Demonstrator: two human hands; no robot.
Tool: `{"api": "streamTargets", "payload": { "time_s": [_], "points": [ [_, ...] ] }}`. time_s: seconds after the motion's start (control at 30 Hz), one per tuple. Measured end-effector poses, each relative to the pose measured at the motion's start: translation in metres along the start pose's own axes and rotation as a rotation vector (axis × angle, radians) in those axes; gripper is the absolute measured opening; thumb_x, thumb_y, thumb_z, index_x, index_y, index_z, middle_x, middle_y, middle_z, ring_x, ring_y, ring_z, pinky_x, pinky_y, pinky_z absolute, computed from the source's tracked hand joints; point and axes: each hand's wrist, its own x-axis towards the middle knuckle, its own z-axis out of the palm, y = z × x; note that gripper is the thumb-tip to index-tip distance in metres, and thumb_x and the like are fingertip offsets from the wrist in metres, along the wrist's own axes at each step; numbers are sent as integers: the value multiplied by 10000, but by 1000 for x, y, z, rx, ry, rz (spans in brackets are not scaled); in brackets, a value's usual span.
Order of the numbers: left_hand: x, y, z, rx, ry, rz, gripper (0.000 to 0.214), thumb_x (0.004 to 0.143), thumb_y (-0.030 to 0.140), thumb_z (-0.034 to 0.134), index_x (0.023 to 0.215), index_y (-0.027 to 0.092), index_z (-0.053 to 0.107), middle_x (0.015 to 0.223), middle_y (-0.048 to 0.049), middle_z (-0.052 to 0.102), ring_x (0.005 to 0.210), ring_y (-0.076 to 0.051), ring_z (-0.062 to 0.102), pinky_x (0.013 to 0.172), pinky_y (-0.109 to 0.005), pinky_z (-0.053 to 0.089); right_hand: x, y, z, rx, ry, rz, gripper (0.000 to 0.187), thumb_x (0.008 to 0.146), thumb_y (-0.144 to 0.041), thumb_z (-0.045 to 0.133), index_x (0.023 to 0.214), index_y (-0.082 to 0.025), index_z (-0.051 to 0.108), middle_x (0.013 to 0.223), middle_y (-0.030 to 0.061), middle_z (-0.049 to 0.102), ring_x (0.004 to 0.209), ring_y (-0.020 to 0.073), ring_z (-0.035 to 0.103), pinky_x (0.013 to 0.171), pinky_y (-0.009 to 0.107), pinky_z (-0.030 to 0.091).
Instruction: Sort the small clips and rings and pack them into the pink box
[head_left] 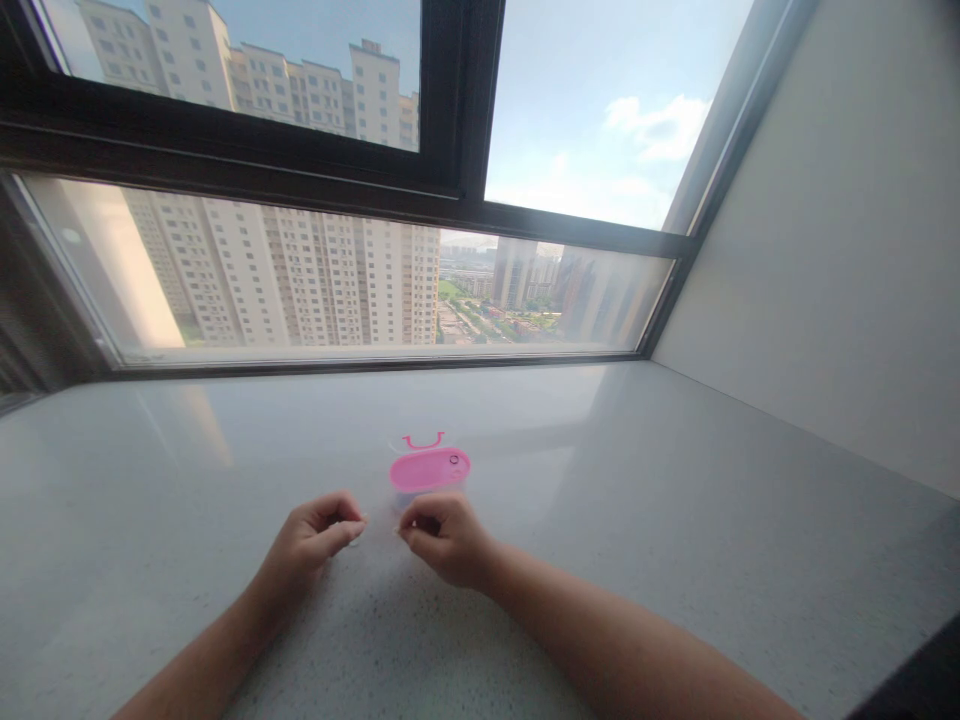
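Observation:
My left hand is closed in a pinch, thumb against forefinger, low over the pale speckled sill. Whatever lies between its fingertips is too small to name. Opposite it, a short gap away, my right hand is pinched in the same way, and I cannot make out what it holds. Just behind the right hand stands a small oval container with a pink lid and a clear body, whose front is partly hidden by that hand. A small dark ring shows on the lid. A pink handle lies at the container's far side.
The speckled sill spreads out around both hands. Along its back edge runs a dark-framed window, with tall buildings outside. A white wall bounds the sill on the right. Something dark cuts into the lower right corner.

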Motion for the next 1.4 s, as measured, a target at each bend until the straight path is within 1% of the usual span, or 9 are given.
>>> {"api": "streamTargets", "payload": {
  "time_s": [0.17,0.43,0.77,0.97,1.27,1.4],
  "points": [
    [1,-3,0,5,4,11,142,681,276,564,601,163,530,546,55,420,547,-106,360,528,-215,292,0,-1,0,-10,-2,-33,93,690,-143,529,641,-119,604,480,-56,336,443,48,272,421,177,203],
    [0,0,0,-13,6,10,137,681,273,571,611,161,533,549,58,425,543,-101,357,526,-214,287,-1,-1,1,-61,-1,-32,76,710,-158,528,674,-131,590,491,-60,332,446,50,270,428,177,213],
    [-1,0,1,0,6,19,174,693,309,584,611,163,536,541,60,419,544,-104,359,526,-215,289,-1,1,1,-52,-11,-29,78,732,-177,524,709,-135,586,502,-58,345,450,51,280,429,175,227],
    [-1,1,2,-22,9,5,162,688,300,584,614,160,550,541,54,438,546,-106,366,524,-215,290,-1,1,1,-54,-6,-36,65,721,-157,527,687,-136,578,500,-59,345,451,48,279,428,174,221],
    [0,-2,0,-16,4,14,147,692,279,574,605,162,552,537,56,420,545,-104,354,523,-213,287,-1,4,2,-47,-9,-37,70,689,-121,512,654,-131,572,504,-55,355,458,49,289,432,172,225],
    [0,-2,2,-3,19,0,171,695,307,569,612,160,541,531,55,410,535,-103,345,514,-214,288,-1,3,2,-48,-10,-25,66,696,-134,510,670,-133,571,504,-57,353,459,52,290,435,172,231]
  ]
}}
